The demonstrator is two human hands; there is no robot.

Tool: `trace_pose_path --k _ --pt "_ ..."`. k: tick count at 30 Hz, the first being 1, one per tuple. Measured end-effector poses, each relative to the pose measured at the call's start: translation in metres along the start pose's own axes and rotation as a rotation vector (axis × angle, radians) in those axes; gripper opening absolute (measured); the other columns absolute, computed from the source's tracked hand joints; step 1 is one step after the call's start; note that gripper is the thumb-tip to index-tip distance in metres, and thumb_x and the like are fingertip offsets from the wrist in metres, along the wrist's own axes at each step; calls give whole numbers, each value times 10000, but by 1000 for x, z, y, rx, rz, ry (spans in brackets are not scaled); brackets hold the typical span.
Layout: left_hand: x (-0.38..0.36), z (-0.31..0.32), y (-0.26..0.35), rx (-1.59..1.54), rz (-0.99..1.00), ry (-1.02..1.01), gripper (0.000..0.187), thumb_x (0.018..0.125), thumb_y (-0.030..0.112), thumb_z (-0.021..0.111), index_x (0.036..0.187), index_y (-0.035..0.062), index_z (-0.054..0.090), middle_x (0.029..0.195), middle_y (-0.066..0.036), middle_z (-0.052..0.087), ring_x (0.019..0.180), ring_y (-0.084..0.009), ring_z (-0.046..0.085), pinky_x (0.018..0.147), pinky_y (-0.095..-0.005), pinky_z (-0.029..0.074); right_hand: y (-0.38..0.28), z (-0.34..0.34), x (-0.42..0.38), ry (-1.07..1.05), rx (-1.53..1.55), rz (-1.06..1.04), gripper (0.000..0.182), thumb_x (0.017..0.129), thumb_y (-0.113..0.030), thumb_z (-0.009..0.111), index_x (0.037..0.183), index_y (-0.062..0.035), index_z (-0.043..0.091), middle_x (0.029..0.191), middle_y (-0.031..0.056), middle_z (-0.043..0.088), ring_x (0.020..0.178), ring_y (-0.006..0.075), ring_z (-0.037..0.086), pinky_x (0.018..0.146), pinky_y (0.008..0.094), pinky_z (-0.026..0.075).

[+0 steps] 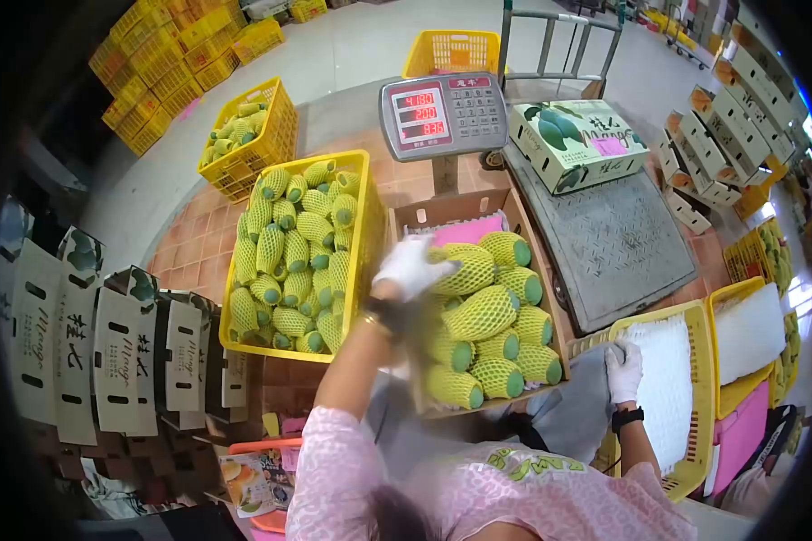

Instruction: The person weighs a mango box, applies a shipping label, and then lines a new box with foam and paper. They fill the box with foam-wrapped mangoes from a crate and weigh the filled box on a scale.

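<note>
The netted fruit (pixel 494 311) lay in an open carton (pixel 538 242), right beside my left hand (pixel 415 268); blur hid its grip. My right hand (pixel 623 371) rested against grey cloth (pixel 564 397), grip unclear. Beyond, the scale (pixel 445 117) showed "4180", "200", "836"; a far-right box (pixel 579 144) read "Mango".

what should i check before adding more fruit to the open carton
- Room in the open carton: ok, pink sheet exposed at its far end
- Carton fruit in net sleeves: ok, on those visible
- More sleeved fruit close by: ok, in the yellow crate beside it
- Left hand empty: cannot tell, blurred
- Scale display lit: ok
- Metal platform clear: not ok, closed carton on it
</note>
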State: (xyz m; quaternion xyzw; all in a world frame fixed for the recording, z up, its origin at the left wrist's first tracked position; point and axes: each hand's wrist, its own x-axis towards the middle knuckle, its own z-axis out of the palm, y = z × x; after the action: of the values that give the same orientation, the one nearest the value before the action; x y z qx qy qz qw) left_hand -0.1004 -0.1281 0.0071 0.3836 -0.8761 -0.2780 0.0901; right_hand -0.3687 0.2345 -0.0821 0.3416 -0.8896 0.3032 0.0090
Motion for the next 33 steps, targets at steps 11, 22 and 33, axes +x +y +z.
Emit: trace_pose_path --k 11,22,33 --pt "-208 -8 -170 -252 -840 485 223 811 146 568 950 -25 606 725 -95 633 660 -160 587 623 -282 467 -9 1 3 -53 18 17 254 752 -131 625 978 -25 580 987 141 565 968 295 513 898 370 387" --pt "-221 -12 -207 -19 -1037 635 314 725 216 601 1002 69 597 995 -174 618 950 -316 586 807 -380 461 15 5 16 -157 -19 47 307 813 -117 593 1079 31 546 1068 152 567 1023 265 511 947 343 364" --pt "-109 -11 -236 91 -1364 740 585 654 308 669 1131 18 494 1090 -209 538 1041 -329 526 896 -428 412 14 0 20 -204 17 192 296 842 -119 563 1091 39 533 1087 151 562 1027 245 513 932 333 381"
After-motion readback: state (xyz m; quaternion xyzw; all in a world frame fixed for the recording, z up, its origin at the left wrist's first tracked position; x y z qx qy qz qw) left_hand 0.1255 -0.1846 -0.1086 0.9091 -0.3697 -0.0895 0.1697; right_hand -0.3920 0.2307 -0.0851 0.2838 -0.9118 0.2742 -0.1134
